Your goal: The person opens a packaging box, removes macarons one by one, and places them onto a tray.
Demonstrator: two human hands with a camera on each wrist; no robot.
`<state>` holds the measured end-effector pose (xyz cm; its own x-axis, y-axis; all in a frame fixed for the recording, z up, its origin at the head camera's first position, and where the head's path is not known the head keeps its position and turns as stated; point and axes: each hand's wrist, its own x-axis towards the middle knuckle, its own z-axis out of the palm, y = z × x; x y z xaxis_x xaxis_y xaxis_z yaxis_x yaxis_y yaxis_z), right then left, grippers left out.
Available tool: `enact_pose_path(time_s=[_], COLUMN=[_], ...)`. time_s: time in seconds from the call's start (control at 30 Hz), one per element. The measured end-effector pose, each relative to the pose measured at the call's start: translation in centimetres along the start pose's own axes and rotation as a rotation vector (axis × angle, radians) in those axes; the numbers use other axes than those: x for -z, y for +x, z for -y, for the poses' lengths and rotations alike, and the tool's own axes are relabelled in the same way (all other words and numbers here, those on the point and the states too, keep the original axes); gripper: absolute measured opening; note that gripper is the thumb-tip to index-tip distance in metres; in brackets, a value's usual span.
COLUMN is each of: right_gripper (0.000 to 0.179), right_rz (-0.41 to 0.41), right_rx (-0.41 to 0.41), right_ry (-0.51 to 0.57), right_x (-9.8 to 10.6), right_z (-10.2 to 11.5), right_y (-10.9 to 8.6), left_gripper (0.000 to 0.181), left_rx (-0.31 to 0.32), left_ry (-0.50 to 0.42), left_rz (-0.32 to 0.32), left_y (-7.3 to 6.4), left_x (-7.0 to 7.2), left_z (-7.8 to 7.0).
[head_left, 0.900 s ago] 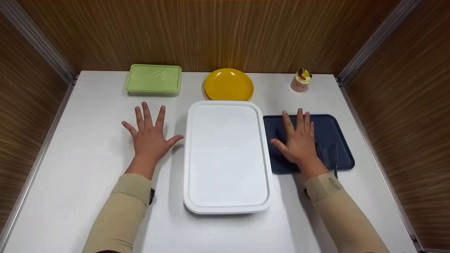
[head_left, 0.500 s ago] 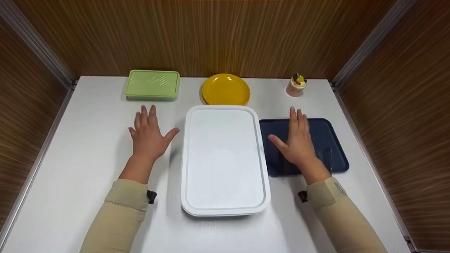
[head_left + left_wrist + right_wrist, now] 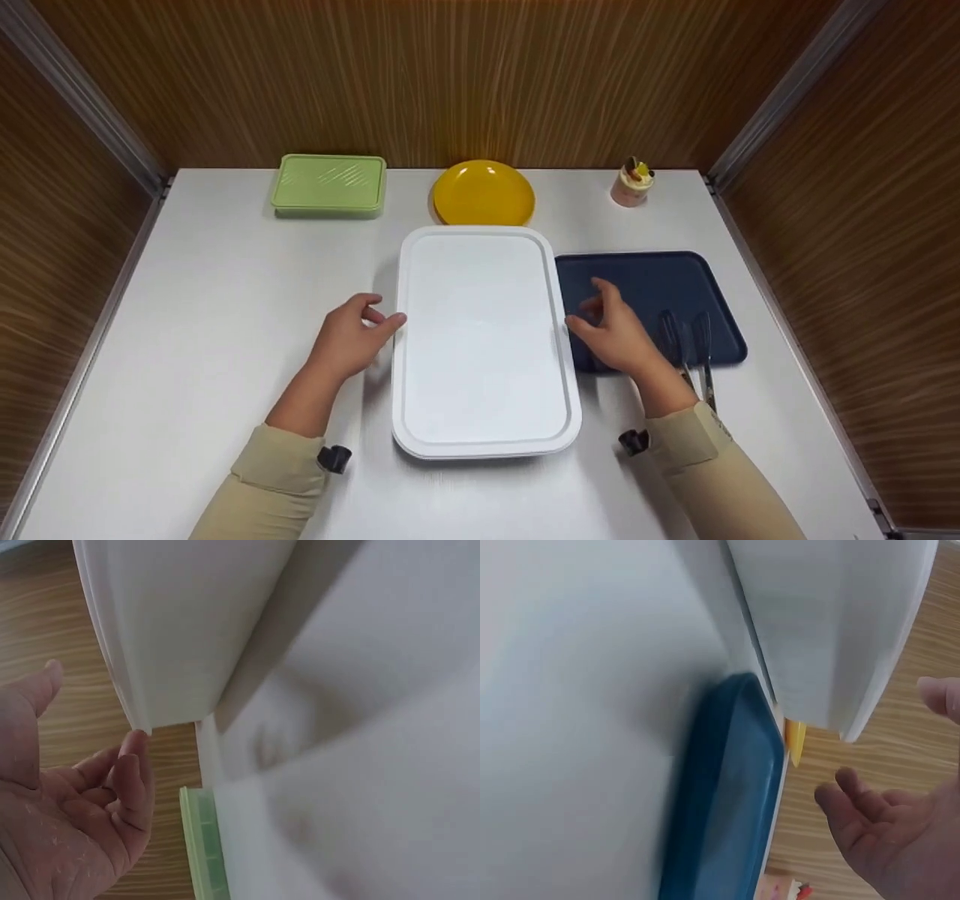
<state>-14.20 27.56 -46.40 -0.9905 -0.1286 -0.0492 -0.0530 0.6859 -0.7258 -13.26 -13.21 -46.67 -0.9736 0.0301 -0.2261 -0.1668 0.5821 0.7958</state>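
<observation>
A white rectangular box with a lid [image 3: 484, 337] stands lengthwise in the middle of the table. On its left side is my left hand [image 3: 349, 341], fingers loosely bent, the thumb tip right at the lid's edge in the head view. The left wrist view has a fingertip close by the lid's corner and nothing in the palm [image 3: 82, 832]. My right hand [image 3: 619, 337] is at the opposite long side, over the dark blue tray [image 3: 637, 274], its thumb near the lid's rim. Seen from the right wrist, thumb and fingers are apart beside the box wall [image 3: 802, 622].
Two pieces of cutlery [image 3: 703, 337] lie partly on the tray and reach past its near edge. Behind the box is a yellow plate [image 3: 484, 191]. A green lidded container [image 3: 330, 184] stands back left, a dessert cup [image 3: 631, 186] back right. Wood-grain panels [image 3: 480, 82] enclose the table.
Both hands were spread with fingers pointing forward; they have drawn back toward the person and inward to the box's sides, fingers now bent. The box has stayed in place.
</observation>
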Motion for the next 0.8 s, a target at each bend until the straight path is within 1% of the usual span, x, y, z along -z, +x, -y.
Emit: enact_pose_path(time_s=[0.1, 0.27, 0.43, 0.53, 0.67, 0.8], right_gripper=[0.073, 0.052, 0.035, 0.031, 0.027, 0.024], right_rz=[0.008, 0.008, 0.036, 0.043, 0.023, 0.007], right_rx=[0.007, 0.018, 0.036, 0.033, 0.014, -0.003], right_ry=[-0.012, -0.025, 0.01, 0.028, 0.023, 0.013], right_x=[-0.4, -0.9, -1.2, -1.4, -1.5, -1.6], right_z=[0.1, 0.1, 0.4, 0.7, 0.8, 1.0], right_y=[0.0, -0.2, -0.7, -0.9, -1.2, -1.2], left_gripper=[0.07, 0.061, 0.055, 0.05, 0.042, 0.036], left_rx=[0.018, 0.017, 0.04, 0.043, 0.024, 0.028], left_ry=[-0.013, -0.024, -0.038, -0.034, -0.021, -0.018], left_rz=[0.007, -0.013, -0.014, -0.028, -0.072, -0.106], left_y=[-0.4, -1.1, -1.9, -2.1, -2.2, -2.3], left_x=[-0.6, -1.3, -1.7, -1.8, -2.2, -2.4], left_z=[-0.1, -0.1, 0.0, 0.1, 0.4, 0.4])
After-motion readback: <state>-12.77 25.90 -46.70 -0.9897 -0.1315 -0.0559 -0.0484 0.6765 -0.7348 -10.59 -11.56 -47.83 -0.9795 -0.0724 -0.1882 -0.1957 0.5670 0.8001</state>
